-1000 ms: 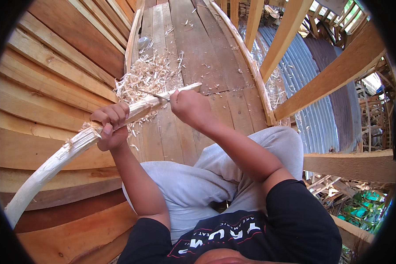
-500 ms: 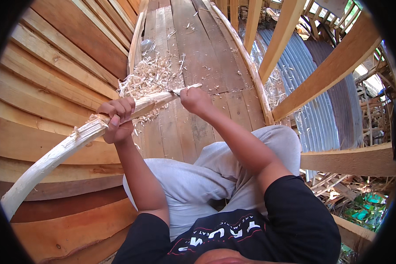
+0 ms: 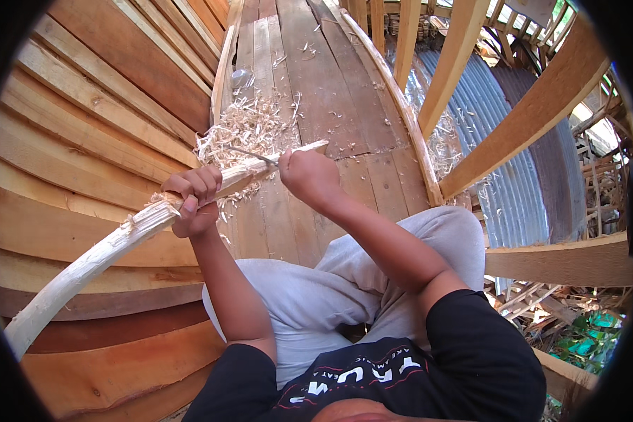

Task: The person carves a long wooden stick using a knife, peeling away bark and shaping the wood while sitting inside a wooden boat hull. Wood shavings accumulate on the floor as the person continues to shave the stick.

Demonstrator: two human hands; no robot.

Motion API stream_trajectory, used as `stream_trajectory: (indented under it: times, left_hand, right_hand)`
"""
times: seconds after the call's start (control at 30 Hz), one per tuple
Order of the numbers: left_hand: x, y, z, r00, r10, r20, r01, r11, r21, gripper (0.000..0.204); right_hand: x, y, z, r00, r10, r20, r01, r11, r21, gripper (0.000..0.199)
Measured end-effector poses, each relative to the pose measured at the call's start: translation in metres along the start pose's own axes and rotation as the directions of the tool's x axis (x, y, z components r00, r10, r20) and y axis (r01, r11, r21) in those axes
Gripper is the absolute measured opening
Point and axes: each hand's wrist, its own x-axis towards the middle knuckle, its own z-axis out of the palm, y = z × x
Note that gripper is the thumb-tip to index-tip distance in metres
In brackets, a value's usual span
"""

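Left hand (image 3: 193, 202) wrapped round pole (image 3: 105, 252), presumably steadying it; right hand (image 3: 309, 179) fisted about end of thin blade (image 3: 252, 155), likely for control

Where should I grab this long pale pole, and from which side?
Probably near the middle of its visible length, where the left hand wraps it, coming from the near side: the pole is long and slender, so a closed grip suits it. The tapered right end looks riskier, with the right hand holding a thin blade there.
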Motion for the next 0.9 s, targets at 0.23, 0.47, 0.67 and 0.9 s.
stream_trajectory:
  times: [0.23, 0.47, 0.67, 0.9]
  left_hand:
    - [-0.007, -0.002, -0.015, 0.998, -0.008, -0.054, 0.008, 1.0, 0.0, 0.023]
    - [0.0, -0.015, -0.001, 0.989, 0.018, -0.146, -0.021, 1.0, -0.021, 0.023]
    - [-0.007, 0.002, -0.014, 0.998, 0.019, -0.057, -0.019, 1.0, -0.005, 0.021]
    - [-0.005, -0.004, -0.012, 0.998, 0.024, -0.052, -0.025, 0.999, -0.034, 0.017]
  right_hand:
    - [0.008, 0.011, 0.007, 0.997, 0.062, 0.042, -0.062, 0.998, -0.021, 0.051]
    - [0.025, 0.046, 0.01, 0.999, 0.004, -0.054, -0.007, 0.998, -0.059, 0.054]
    - [-0.013, -0.019, -0.005, 0.997, -0.068, 0.028, 0.07, 0.996, -0.059, 0.052]
    - [0.002, 0.013, 0.007, 1.0, 0.004, 0.001, -0.004, 0.999, -0.052, 0.051]
